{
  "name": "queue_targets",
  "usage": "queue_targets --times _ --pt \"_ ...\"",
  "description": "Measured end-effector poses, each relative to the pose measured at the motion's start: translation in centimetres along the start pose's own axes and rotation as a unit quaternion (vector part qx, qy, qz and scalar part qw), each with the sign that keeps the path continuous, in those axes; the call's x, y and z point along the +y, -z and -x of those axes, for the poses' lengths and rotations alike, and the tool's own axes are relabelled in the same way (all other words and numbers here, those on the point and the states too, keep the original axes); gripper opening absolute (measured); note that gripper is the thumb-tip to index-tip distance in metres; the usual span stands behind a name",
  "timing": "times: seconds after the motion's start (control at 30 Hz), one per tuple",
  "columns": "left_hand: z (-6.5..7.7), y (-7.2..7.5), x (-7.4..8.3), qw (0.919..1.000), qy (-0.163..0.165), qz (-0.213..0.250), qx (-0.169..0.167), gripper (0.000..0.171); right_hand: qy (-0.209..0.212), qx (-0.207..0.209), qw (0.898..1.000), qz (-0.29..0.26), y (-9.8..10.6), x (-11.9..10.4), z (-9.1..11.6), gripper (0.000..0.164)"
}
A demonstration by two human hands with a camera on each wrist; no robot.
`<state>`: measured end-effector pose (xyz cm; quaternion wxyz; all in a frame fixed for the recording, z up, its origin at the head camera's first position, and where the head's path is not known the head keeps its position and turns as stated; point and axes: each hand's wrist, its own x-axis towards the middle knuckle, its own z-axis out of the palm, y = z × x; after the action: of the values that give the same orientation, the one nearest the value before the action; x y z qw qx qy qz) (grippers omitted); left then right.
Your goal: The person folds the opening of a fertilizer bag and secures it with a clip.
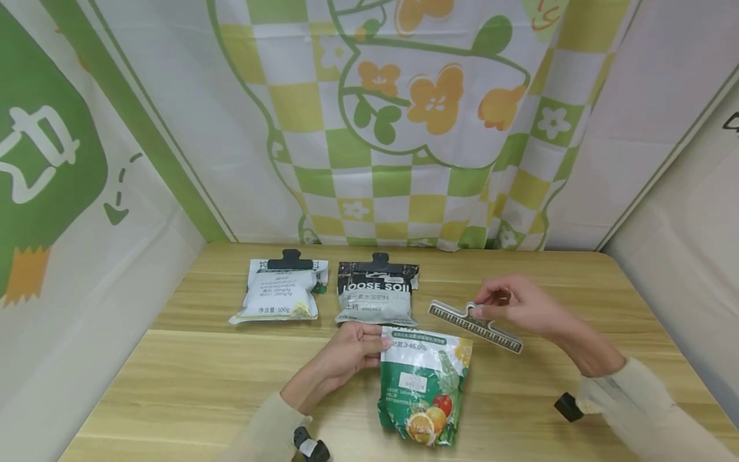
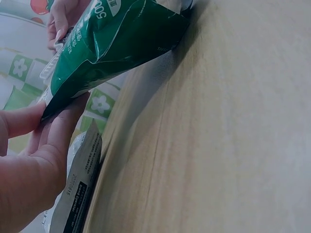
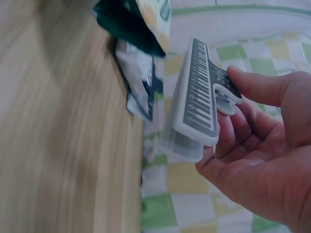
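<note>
My left hand point(image 1: 349, 353) pinches the upper left corner of a green and white fertilizer bag point(image 1: 424, 391) printed with fruit and vegetables. In the left wrist view, thumb and fingers hold the edge of this green bag point(image 2: 107, 46), whose bottom is by the table. To its right, my right hand point(image 1: 522, 305) grips a long clip by its handles. This sealing clip point(image 1: 476, 327) has a piano-key pattern and is apart from the bag. In the right wrist view the clip's point(image 3: 199, 97) jaws stand parted with nothing between them, squeezed by thumb and fingers.
Behind on the wooden table point(image 1: 202, 385) lie two bags, each with a black clip on top: a white bag point(image 1: 280, 295) at left and a black and grey soil bag point(image 1: 375, 298) beside it. A patterned cloth point(image 1: 392, 186) hangs at the table's back edge.
</note>
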<state>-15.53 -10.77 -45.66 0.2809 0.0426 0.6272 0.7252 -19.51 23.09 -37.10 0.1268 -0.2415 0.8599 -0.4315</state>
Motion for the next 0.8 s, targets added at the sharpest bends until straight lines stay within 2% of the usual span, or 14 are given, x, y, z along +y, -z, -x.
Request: queue_targets --times 0.1,0.37,0.53,0.8 --pt "-0.1 0.0 0.0 1.0 0.0 -0.003 0.0 0.042 0.012 -0.012 1.0 -0.002 -0.9 -0.1 -0.8 0.007" --pt "-0.1 0.0 0.0 1.0 -0.003 -0.004 -0.005 0.045 0.012 -0.044 0.999 0.011 -2.0 -0.5 -2.2 0.009" --pt "0.0 -0.1 0.1 1.0 -0.003 -0.003 -0.002 0.044 0.015 -0.075 0.997 -0.005 -2.8 -0.8 -3.1 0.011" --pt "-0.1 -0.1 0.2 1.0 -0.007 0.0 -0.005 0.041 0.011 -0.09 0.995 -0.032 -4.2 -0.8 -4.1 0.011"
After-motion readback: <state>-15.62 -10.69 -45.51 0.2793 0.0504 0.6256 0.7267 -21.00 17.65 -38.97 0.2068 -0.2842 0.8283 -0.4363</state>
